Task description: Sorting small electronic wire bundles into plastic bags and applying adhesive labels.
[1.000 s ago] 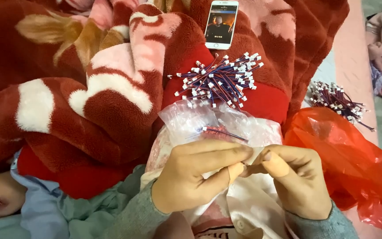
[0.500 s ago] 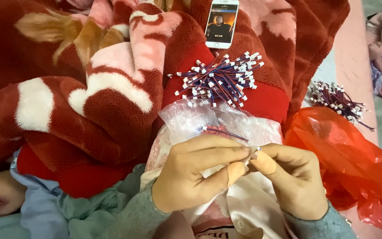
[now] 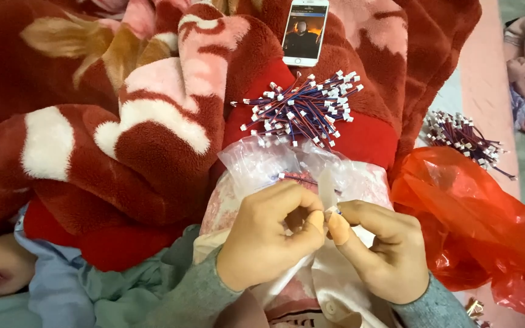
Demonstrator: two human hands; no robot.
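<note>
My left hand [image 3: 268, 237] and my right hand [image 3: 381, 249] meet fingertip to fingertip over my lap, pinching a small white connector [image 3: 333, 211] between them. A short red and blue wire [image 3: 296, 178] with a white plug runs up from my left fingers. Beneath the hands lies a clear plastic bag [image 3: 256, 164]. Just beyond it a pile of red and blue wires with white connectors [image 3: 302, 109] rests on the red blanket [image 3: 123, 121].
A phone [image 3: 305, 30] with a lit screen lies on the blanket at the top. A second bundle of wires [image 3: 463, 135] sits at the right, above a crumpled red plastic bag [image 3: 475, 225]. A person lies at the lower left.
My hands have stayed in place; the fingertips of both have drawn closer together around the small connector.
</note>
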